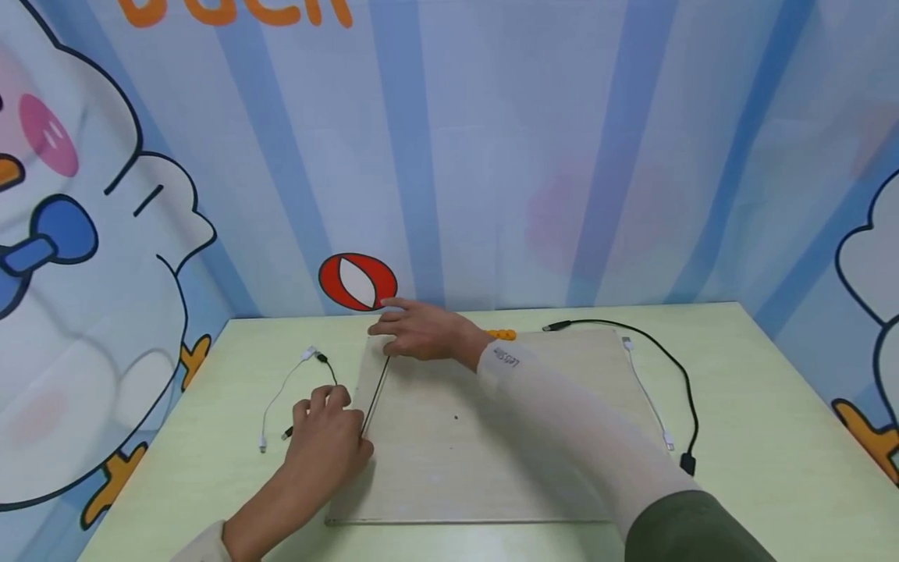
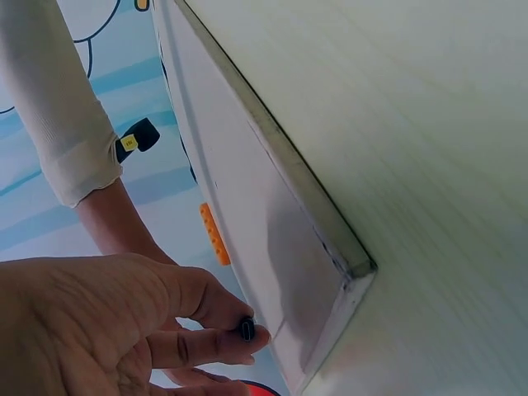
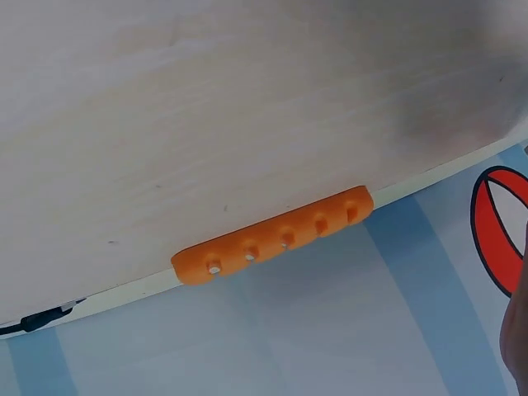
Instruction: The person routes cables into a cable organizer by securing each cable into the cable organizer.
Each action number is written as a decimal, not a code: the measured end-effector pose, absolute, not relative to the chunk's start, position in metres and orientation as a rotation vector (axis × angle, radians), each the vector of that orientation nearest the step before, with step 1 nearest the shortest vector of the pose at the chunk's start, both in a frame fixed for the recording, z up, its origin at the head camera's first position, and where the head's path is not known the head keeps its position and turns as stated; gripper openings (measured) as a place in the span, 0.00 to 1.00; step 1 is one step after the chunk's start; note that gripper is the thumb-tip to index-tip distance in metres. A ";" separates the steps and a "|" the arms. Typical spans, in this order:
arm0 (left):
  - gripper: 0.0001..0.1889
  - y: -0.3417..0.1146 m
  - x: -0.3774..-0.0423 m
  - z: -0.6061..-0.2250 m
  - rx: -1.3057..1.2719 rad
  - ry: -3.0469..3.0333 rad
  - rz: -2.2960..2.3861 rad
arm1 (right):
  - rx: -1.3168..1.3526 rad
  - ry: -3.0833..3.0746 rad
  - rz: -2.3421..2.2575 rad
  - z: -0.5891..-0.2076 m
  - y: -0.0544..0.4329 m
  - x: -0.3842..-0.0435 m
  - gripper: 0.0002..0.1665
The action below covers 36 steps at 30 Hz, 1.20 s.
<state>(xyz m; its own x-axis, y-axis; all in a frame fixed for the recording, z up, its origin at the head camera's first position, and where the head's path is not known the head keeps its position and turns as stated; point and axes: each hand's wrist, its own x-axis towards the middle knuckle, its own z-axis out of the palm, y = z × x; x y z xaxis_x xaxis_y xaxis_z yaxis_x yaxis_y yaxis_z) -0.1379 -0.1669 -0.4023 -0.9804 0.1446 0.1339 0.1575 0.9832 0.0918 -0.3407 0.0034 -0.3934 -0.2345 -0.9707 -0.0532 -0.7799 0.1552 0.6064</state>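
A thin black cable (image 1: 376,393) runs straight between my two hands, along the left part of a pale wooden board (image 1: 520,460). My left hand (image 1: 328,429) is beside the board's left edge. Its thumb and index finger pinch a small black plug (image 2: 247,328), seen end-on in the left wrist view. Over the board's far left corner, my right hand (image 1: 428,332) holds the cable's far end near the thumb; its other fingers reach left. The exact grip is hidden. The right wrist view catches only a sliver of this hand (image 3: 516,334) at its right edge.
An orange notched strip (image 3: 276,235) lies along the board's far edge. Left of the board are a white cable (image 1: 270,402) and a short black cable (image 1: 330,368). On the right, another white cable (image 1: 644,386) lies by a thicker black cable (image 1: 677,363). A printed backdrop (image 1: 492,156) stands behind.
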 end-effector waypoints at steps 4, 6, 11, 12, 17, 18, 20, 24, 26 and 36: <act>0.08 -0.163 -0.139 -0.401 -0.223 -3.011 -0.156 | 1.690 -2.113 -0.709 -0.392 0.008 -0.343 0.19; 0.08 -0.161 -0.139 -0.401 -0.219 -3.023 -0.160 | 1.694 -2.123 -0.691 -0.391 0.010 -0.343 0.18; 0.09 -0.155 -0.141 -0.399 -0.209 -3.043 -0.182 | 1.704 -2.163 -0.646 -0.389 0.016 -0.345 0.17; 0.09 -0.154 -0.141 -0.400 -0.212 -3.043 -0.184 | 1.706 -2.170 -0.636 -0.389 0.018 -0.345 0.17; 0.10 -0.148 -0.142 -0.401 -0.235 -3.027 -0.208 | 1.714 -2.192 -0.615 -0.388 0.023 -0.347 0.17; 0.10 -0.147 -0.142 -0.402 -0.238 -3.027 -0.216 | 1.717 -2.193 -0.613 -0.387 0.024 -0.348 0.17; 0.11 -0.145 -0.142 -0.403 -0.245 -3.026 -0.229 | 1.722 -2.192 -0.612 -0.387 0.026 -0.348 0.17; 0.11 -0.139 -0.143 -0.404 -0.254 -3.029 -0.226 | 1.723 -2.175 -0.608 -0.387 0.030 -0.348 0.16; 0.10 -0.137 -0.144 -0.404 -0.261 -3.025 -0.210 | 1.719 -2.170 -0.610 -0.388 0.032 -0.348 0.16; 0.09 -0.130 -0.146 -0.406 -0.309 -3.001 -0.208 | 1.713 -2.155 -0.587 -0.391 0.042 -0.352 0.15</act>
